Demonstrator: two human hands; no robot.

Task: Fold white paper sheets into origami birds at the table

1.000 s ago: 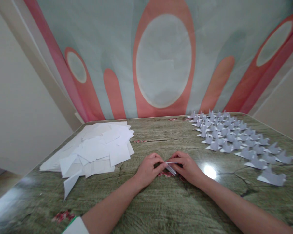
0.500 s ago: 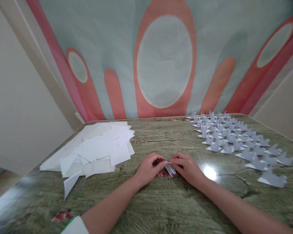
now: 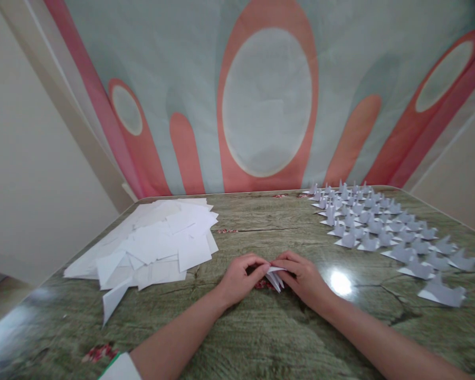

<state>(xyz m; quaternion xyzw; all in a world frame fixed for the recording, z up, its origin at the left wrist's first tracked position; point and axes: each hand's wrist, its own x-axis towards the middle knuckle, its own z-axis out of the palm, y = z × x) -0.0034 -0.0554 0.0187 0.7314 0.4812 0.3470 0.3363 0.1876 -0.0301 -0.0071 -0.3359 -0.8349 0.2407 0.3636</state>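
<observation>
A small folded piece of white paper (image 3: 276, 279) is held just above the table between my two hands, its pointed flaps hanging down toward me. My left hand (image 3: 243, 278) pinches its left end between thumb and fingers. On the other side, my right hand (image 3: 301, 275) grips the right end, fingertips close to those of the left. Parts of the folded paper are hidden behind the fingers.
A spread pile of white paper sheets (image 3: 154, 240) lies on the left of the wood-patterned table (image 3: 237, 338). Rows of folded white paper birds (image 3: 376, 226) stand at the right. Behind the table hangs a printed backdrop (image 3: 198, 79).
Both hands stay in nearly the same place. The fingers of my right hand have shifted slightly inward on the folded paper, and its flaps have tilted a little.
</observation>
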